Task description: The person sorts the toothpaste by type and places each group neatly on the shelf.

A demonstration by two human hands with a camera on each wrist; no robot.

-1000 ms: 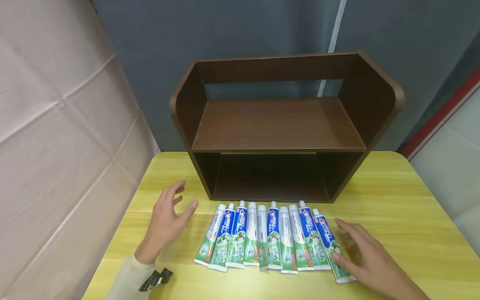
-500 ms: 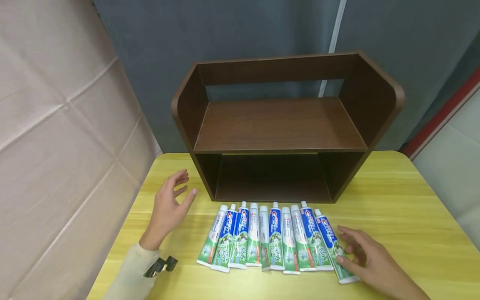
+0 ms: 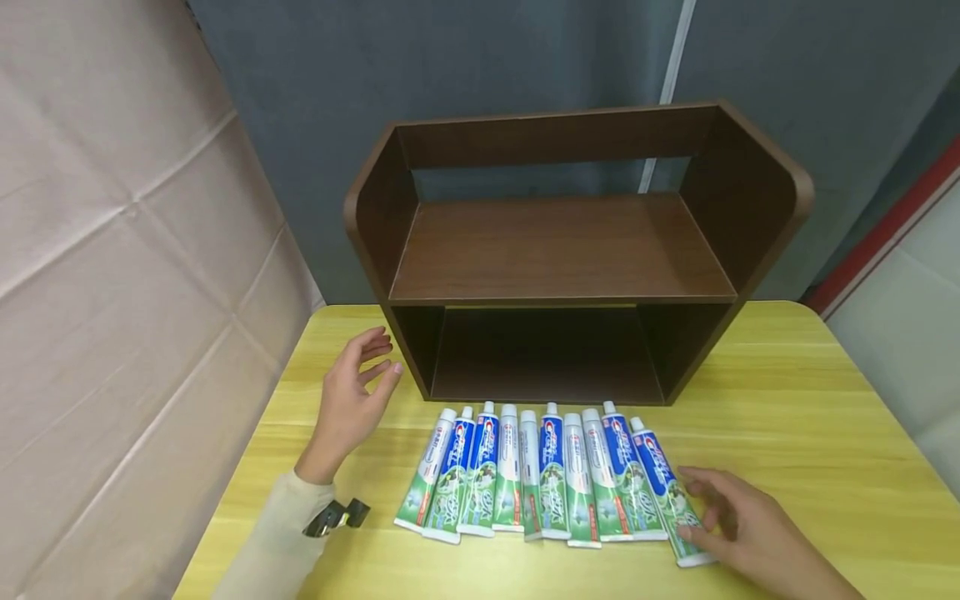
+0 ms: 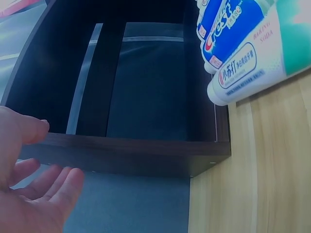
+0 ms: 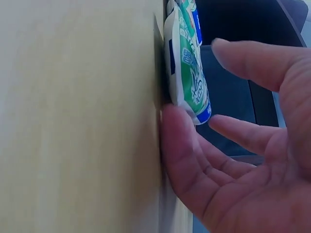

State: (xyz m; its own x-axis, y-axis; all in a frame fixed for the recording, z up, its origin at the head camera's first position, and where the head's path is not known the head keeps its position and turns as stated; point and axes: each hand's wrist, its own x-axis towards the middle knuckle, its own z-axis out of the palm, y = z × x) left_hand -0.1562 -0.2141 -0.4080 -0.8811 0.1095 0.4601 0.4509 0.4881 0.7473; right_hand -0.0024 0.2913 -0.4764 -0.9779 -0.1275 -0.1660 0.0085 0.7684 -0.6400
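Observation:
Several toothpaste tubes (image 3: 552,475) lie side by side on the table, caps pointing away, some blue and green, others white and green. My right hand (image 3: 750,521) is at the rightmost tube (image 3: 656,467), a blue and green one, its thumb over the tube's lower part and its fingers along the right side. In the right wrist view a fingertip meets the edge of that tube (image 5: 189,73), while the thumb stands off it. My left hand (image 3: 352,408), fingers relaxed and spread from the thumb, hovers beside the left wall of a dark brown shelf (image 3: 562,250), holding nothing.
The two-level shelf stands at the back of the yellow wood-grain table (image 3: 810,400), right behind the tube caps. A pale quilted wall (image 3: 135,333) runs along the left, and a dark grey curtain (image 3: 525,58) hangs behind.
My left hand has moved forward and right, closer to the shelf's left side. My right hand has slid slightly toward me along the rightmost tube. The tubes lie as before.

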